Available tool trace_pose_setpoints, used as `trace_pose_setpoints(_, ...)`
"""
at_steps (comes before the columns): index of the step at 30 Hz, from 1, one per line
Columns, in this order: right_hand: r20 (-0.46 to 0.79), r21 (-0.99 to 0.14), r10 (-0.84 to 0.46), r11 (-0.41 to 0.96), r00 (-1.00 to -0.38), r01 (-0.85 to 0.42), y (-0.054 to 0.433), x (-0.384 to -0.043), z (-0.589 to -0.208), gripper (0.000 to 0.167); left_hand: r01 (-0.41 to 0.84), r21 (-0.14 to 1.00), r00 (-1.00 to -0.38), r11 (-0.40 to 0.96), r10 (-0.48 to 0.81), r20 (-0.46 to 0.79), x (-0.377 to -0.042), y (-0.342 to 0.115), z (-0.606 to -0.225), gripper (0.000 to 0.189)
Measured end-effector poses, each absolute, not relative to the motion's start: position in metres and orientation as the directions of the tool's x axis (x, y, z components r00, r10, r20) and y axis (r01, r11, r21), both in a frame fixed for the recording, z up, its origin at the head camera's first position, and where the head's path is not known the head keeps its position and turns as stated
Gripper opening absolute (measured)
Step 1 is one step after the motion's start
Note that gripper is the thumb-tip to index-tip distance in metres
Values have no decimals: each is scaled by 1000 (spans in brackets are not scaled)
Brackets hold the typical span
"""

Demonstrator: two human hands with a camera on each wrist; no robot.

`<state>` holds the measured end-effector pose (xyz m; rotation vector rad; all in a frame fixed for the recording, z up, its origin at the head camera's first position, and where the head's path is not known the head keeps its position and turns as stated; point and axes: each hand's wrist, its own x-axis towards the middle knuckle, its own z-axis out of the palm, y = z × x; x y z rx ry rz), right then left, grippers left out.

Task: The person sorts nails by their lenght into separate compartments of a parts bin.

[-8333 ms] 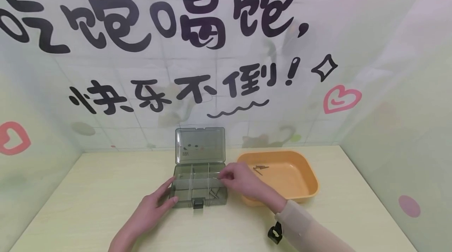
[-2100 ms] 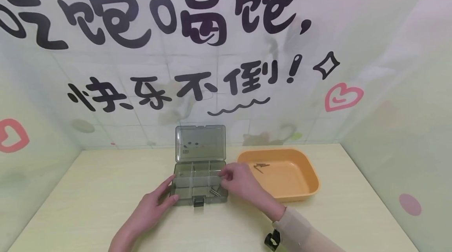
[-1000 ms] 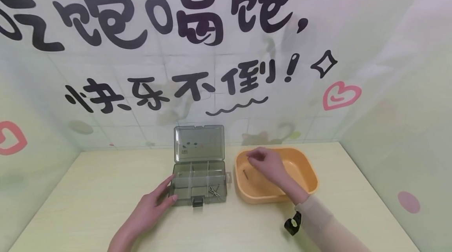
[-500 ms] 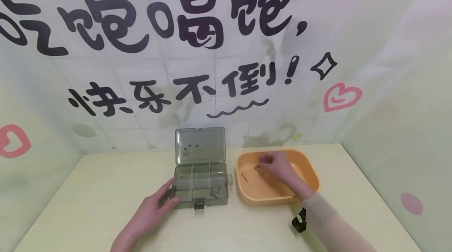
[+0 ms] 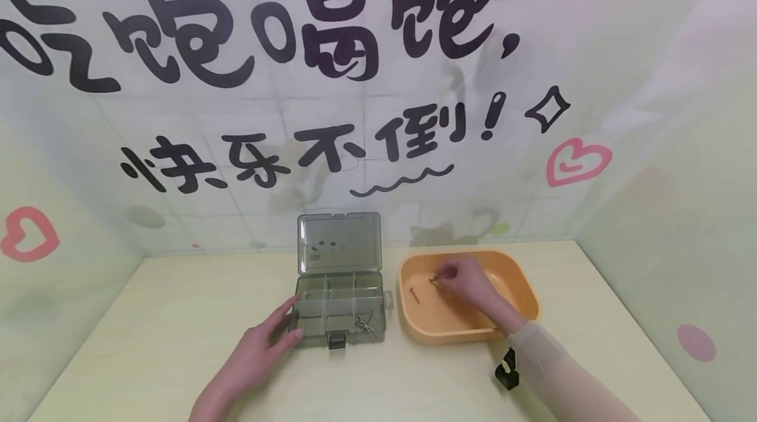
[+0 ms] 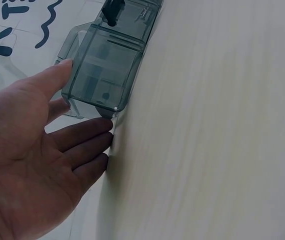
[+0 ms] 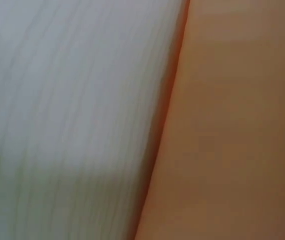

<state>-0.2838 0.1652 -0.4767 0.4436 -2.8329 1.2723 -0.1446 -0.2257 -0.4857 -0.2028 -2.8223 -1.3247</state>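
My left hand [image 5: 257, 350] touches the left side of a grey see-through compartment box [image 5: 338, 307], its lid [image 5: 340, 244] standing up. The left wrist view shows the thumb on the box's near corner and the other fingers fairly straight beside it. Several screws [image 5: 365, 322] lie crossed in the box's front right compartment. Inside the orange tray [image 5: 514, 277], my right hand [image 5: 468, 284] pinches with thumb and forefinger at a screw [image 5: 434, 280]; the fingertips partly hide it. Another screw [image 5: 414, 295] lies alone near the tray's left wall. The right wrist view shows only tray and table.
The tray stands just right of the box on a pale wood table [image 5: 148, 343]. A small clear tab [image 5: 388, 300] sticks out from the box's right side. A black clip [image 5: 506, 369] hangs at the right sleeve. Printed walls close off the back and sides.
My right hand has gone from the box to the tray and down onto the screws. One screw there now lies apart. The screws in the box have shifted; the left hand has stayed put.
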Motion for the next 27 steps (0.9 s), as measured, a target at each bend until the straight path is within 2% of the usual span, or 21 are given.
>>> trace_pose_setpoints(17,127,-673,-331,664,-935,-326,167,-284,-481,18,100,763,-994,639,102,45,-146,-224,-484,68)
trace_pose_setpoints(27,126,-648,-361,676,-924,-352,166,-282,-479,16,97,766,-994,636,101,42,-146,-225,-485,69)
